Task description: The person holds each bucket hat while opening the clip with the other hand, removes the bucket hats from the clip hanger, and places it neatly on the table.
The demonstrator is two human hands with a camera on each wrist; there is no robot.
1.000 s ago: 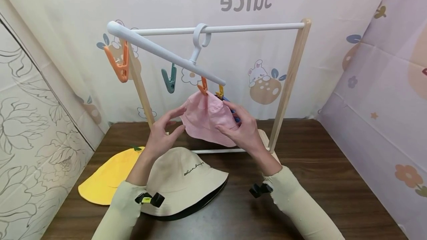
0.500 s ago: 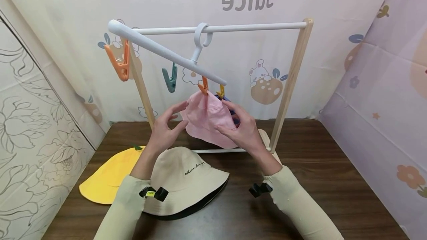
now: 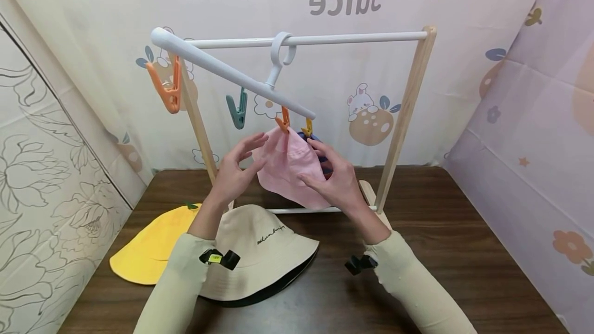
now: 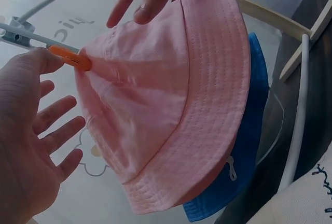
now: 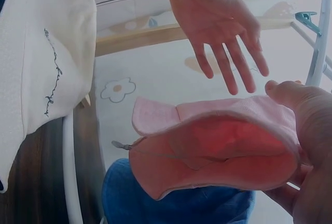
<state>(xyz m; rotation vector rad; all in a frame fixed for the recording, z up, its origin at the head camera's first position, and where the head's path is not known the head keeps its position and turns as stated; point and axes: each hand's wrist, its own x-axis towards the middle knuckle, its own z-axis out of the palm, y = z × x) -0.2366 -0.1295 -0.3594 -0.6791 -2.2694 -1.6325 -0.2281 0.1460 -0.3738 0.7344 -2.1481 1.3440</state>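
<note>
Left hand risen, open | right hand keeps grip on pink hat

L grip: open, just left of pink hat
R grip: fingers on pink hat
Pink hat: clipped to hanger
Table: beige hat, yellow hat

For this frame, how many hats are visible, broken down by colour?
Pink hat: 1
Blue hat: 1
Beige hat: 1
Yellow hat: 1
Total: 4
</note>
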